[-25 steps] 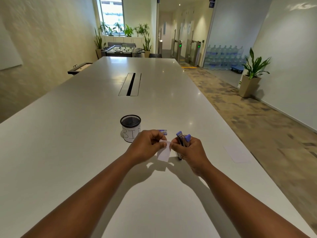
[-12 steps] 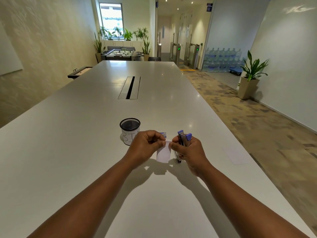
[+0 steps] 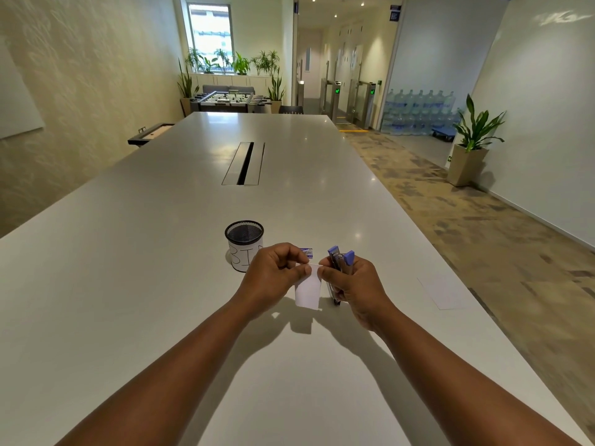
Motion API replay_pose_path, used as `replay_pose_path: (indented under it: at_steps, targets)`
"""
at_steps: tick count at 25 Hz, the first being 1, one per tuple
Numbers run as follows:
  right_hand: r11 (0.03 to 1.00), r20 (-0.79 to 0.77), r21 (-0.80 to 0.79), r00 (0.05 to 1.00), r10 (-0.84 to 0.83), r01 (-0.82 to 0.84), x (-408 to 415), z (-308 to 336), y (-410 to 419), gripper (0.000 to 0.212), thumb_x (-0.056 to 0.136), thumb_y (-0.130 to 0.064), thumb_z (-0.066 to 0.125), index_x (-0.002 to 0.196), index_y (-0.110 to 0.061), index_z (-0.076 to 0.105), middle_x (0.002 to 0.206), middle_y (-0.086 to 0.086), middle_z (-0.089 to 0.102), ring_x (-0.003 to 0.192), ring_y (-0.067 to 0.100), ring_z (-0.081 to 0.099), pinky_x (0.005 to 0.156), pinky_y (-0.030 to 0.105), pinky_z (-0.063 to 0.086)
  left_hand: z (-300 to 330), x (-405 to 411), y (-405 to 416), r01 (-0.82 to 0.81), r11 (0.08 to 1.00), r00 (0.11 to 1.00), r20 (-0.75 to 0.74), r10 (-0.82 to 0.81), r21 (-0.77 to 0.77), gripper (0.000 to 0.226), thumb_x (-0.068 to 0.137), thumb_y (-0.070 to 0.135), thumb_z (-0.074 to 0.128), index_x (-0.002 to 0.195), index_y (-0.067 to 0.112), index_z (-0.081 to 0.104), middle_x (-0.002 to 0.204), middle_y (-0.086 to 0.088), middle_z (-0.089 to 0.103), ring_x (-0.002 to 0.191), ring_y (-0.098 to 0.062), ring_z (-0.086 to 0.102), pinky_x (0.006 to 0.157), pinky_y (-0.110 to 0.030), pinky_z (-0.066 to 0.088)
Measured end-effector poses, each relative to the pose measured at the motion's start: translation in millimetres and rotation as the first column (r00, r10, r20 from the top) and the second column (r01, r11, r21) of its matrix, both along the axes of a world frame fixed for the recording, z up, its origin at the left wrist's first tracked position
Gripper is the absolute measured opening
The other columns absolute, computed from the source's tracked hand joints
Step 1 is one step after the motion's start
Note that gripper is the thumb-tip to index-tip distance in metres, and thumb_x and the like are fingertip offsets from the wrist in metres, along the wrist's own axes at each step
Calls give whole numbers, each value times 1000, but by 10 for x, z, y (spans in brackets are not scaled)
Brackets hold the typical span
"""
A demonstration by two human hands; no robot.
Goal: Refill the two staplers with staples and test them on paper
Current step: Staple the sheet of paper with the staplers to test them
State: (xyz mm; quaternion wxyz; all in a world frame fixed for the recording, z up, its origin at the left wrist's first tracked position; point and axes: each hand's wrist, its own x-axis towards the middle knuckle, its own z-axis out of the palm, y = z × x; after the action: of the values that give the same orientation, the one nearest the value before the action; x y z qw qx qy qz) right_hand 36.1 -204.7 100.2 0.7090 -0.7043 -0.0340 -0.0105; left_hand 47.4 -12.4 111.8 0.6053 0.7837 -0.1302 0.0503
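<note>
On the near end of the table: both hands meet above the surface, forearms reaching in from below.
Table (image 3: 161, 252): long, white, glossy; a dark cable slot (image 3: 244, 163) runs along its middle, farther off.
Right hand (image 3: 357, 286): fingers curled round two purple-tipped staplers (image 3: 340, 259), held upright together; thumb and forefinger also pinch the right top edge of the paper.
Left hand (image 3: 273, 278): fingers curled, pinching the left top edge of the paper.
Mesh cup (image 3: 244, 245): black rim, white label with handwriting, standing just left of the left hand.
Paper (image 3: 308, 292): small white slip, hanging between the hands.
Staple box (image 3: 306, 252): small, partly hidden behind the left hand.
</note>
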Motion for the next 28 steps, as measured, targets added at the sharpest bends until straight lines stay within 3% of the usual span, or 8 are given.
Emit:
replay_pose_path:
  at_steps: [6, 10, 12, 15, 18, 20, 22, 28]
  targets:
    - [988, 38, -146, 998, 58, -52, -12, 13, 19, 29, 90, -18, 72, 89, 8, 60, 54, -8, 41, 50, 11, 33, 50, 23, 30, -16, 3, 6, 27, 1000, 999, -31, -27, -14, 13, 84, 10, 81, 87, 18, 72, 61, 5, 67, 61, -7, 61, 61, -17, 52]
    - [989, 55, -148, 998, 11, -3, -5, 25, 59, 22, 92, -14, 72, 88, 6, 62, 53, -10, 44, 51, 11, 36, 52, 24, 33, -56, -12, 22, 5, 982, 982, -186, -41, -191, 5, 91, 14, 74, 94, 11, 73, 85, -14, 77, 79, -18, 73, 73, -28, 61]
    - [986, 60, -164, 998, 13, -3, -15, 18, 73, 23, 92, -14, 71, 88, 6, 61, 54, -9, 44, 51, 10, 36, 52, 24, 34, -97, -7, 13, -28, 978, 972, -233, -22, -207, 10, 95, 18, 70, 89, 11, 73, 85, -12, 77, 76, -17, 71, 71, -28, 60]
    - [979, 52, -201, 998, 34, -23, -29, 8, 106, 23, 92, -14, 69, 84, 6, 60, 53, -11, 47, 50, 8, 37, 52, 22, 34, -140, 0, -28, -104, 991, 975, -205, 85, -81, 21, 98, 28, 65, 85, 13, 71, 67, 2, 70, 59, -8, 60, 57, -21, 50]
    - [980, 42, -196, 998, 49, -40, -35, 1, 133, 23, 92, -12, 68, 69, -11, 61, 51, -15, 52, 47, 3, 42, 51, 17, 36, -193, -30, -67, -121, 992, 979, -162, 125, 33, 33, 101, 41, 57, 85, 14, 68, 59, 9, 62, 50, -5, 51, 49, -19, 40]
    - [986, 39, -166, 999, 29, -22, -39, -16, 136, 28, 91, -9, 67, 65, -20, 61, 50, -15, 54, 47, 2, 43, 50, 15, 37, -232, -64, -59, -21, 999, 981, -192, 25, 27, 37, 104, 42, 52, 85, 15, 68, 60, 8, 59, 53, -8, 49, 52, -21, 39]
    - [988, 39, -155, 999, 14, -8, -40, -34, 128, 21, 91, -9, 67, 70, -15, 63, 51, -14, 55, 48, 2, 44, 49, 15, 38, -260, -93, -54, 30, 999, 973, -228, -27, 10, 41, 105, 41, 49, 87, 8, 66, 66, -1, 58, 60, -15, 49, 59, -28, 40]
    - [999, -18, -51, 1000, -18, 17, -14, -50, 133, 13, 89, -9, 68, 76, -9, 67, 60, -3, 61, 50, 10, 41, 47, 21, 36, -289, -66, -91, -121, 970, 991, -27, 129, 211, 59, 102, 50, 50, 74, -2, 53, 60, -4, 49, 56, -18, 43, 56, -33, 34]
